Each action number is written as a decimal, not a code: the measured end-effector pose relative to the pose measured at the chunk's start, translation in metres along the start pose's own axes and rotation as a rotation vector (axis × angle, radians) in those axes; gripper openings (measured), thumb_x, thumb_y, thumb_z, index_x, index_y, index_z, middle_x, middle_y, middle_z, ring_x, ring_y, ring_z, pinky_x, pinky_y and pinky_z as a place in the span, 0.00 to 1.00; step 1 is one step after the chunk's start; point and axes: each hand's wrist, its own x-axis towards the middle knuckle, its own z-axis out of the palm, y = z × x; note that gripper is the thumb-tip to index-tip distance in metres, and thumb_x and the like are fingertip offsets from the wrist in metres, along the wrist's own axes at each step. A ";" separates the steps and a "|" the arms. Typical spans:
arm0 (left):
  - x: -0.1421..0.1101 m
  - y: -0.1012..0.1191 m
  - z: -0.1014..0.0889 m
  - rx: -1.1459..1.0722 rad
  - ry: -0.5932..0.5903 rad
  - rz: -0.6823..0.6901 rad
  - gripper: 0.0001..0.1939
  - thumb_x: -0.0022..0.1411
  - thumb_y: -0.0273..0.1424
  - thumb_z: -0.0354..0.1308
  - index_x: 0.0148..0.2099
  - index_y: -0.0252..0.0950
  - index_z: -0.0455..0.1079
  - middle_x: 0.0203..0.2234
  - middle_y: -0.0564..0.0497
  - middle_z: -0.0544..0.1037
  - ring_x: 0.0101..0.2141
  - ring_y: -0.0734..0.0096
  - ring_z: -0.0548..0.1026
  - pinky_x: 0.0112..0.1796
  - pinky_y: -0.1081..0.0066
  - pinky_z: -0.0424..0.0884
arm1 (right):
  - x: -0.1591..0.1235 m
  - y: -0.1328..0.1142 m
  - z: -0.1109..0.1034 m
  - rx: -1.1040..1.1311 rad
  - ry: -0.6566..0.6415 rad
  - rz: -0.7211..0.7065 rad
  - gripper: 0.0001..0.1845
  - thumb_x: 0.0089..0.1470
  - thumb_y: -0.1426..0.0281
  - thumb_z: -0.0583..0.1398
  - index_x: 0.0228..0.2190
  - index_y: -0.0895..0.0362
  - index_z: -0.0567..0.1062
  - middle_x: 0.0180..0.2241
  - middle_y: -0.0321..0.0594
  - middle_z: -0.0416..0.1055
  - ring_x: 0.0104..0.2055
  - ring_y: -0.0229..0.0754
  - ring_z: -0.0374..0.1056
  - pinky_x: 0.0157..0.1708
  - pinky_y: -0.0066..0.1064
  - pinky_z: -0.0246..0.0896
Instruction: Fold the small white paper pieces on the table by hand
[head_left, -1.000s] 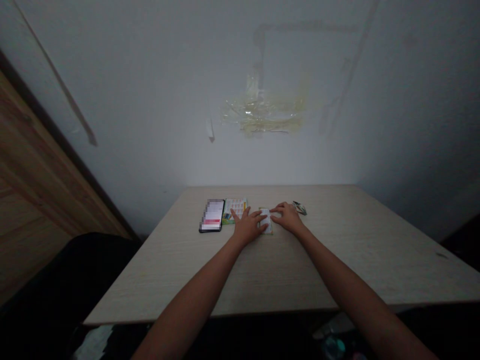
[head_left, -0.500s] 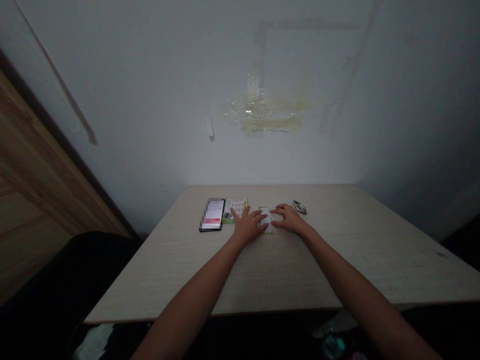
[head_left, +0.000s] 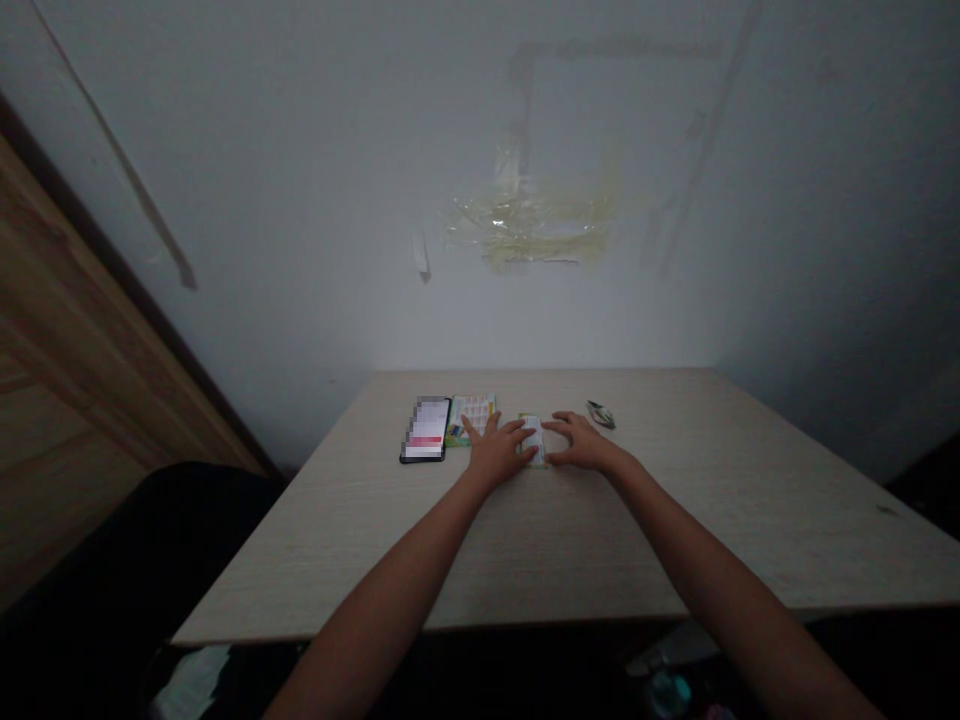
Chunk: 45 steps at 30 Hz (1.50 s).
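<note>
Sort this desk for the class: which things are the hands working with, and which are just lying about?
Working with:
- small white-and-green card
- left hand
- right hand

Lying about:
- phone
- colourful printed card
- small foil packet

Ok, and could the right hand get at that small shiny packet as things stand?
Likely yes: the right hand lies close to the small shiny packet, and nothing appears to stand between them on the table.
</note>
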 end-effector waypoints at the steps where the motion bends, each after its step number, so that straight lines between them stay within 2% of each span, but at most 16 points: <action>1: 0.000 0.000 0.000 0.000 0.000 -0.001 0.21 0.65 0.52 0.50 0.59 0.63 0.66 0.61 0.59 0.69 0.65 0.43 0.53 0.53 0.22 0.23 | -0.001 0.000 0.000 0.003 -0.005 -0.002 0.42 0.44 0.55 0.69 0.59 0.53 0.68 0.64 0.54 0.56 0.66 0.57 0.52 0.64 0.47 0.48; 13: 0.000 0.000 -0.001 0.004 -0.015 -0.010 0.21 0.65 0.51 0.50 0.59 0.63 0.66 0.61 0.59 0.69 0.65 0.42 0.52 0.53 0.22 0.23 | -0.003 0.000 0.001 0.007 -0.043 0.016 0.50 0.40 0.52 0.70 0.62 0.52 0.64 0.67 0.52 0.50 0.69 0.58 0.45 0.66 0.49 0.43; 18: 0.000 0.002 -0.002 0.004 -0.020 -0.012 0.21 0.65 0.52 0.49 0.58 0.62 0.67 0.61 0.59 0.69 0.65 0.44 0.52 0.54 0.23 0.22 | -0.005 0.000 0.000 0.022 -0.033 0.017 0.50 0.39 0.51 0.71 0.61 0.52 0.65 0.66 0.53 0.51 0.68 0.57 0.46 0.65 0.49 0.44; 22: 0.000 0.003 -0.002 0.016 -0.007 -0.003 0.21 0.65 0.52 0.49 0.59 0.62 0.66 0.61 0.59 0.69 0.65 0.44 0.53 0.54 0.22 0.23 | -0.005 0.004 -0.001 0.061 0.031 -0.012 0.41 0.41 0.54 0.71 0.56 0.51 0.72 0.63 0.51 0.57 0.66 0.55 0.52 0.64 0.48 0.47; 27: 0.000 0.002 -0.001 0.013 -0.006 -0.003 0.21 0.65 0.51 0.49 0.59 0.63 0.66 0.60 0.59 0.70 0.65 0.43 0.53 0.53 0.22 0.23 | -0.003 0.008 -0.003 0.142 0.123 -0.078 0.14 0.52 0.63 0.66 0.42 0.50 0.81 0.56 0.46 0.67 0.59 0.49 0.62 0.62 0.44 0.52; 29: 0.000 0.003 -0.002 0.004 -0.008 -0.003 0.21 0.65 0.52 0.49 0.59 0.63 0.67 0.60 0.58 0.70 0.65 0.42 0.53 0.53 0.22 0.23 | -0.002 0.010 -0.003 0.176 0.129 -0.099 0.09 0.54 0.65 0.64 0.37 0.51 0.83 0.55 0.45 0.69 0.57 0.47 0.64 0.60 0.43 0.54; 35: 0.001 0.003 -0.003 -0.012 -0.020 -0.005 0.21 0.64 0.51 0.50 0.58 0.63 0.67 0.61 0.59 0.69 0.65 0.42 0.53 0.53 0.22 0.23 | -0.001 0.010 -0.001 0.181 0.169 -0.089 0.07 0.54 0.65 0.64 0.33 0.52 0.83 0.53 0.44 0.71 0.55 0.47 0.66 0.59 0.42 0.55; 45: 0.000 0.006 -0.008 0.006 -0.050 -0.023 0.22 0.64 0.53 0.49 0.59 0.63 0.66 0.61 0.59 0.68 0.65 0.44 0.53 0.54 0.22 0.25 | 0.006 0.009 0.003 0.130 0.221 -0.038 0.10 0.56 0.62 0.62 0.35 0.51 0.83 0.52 0.45 0.72 0.54 0.48 0.67 0.57 0.44 0.57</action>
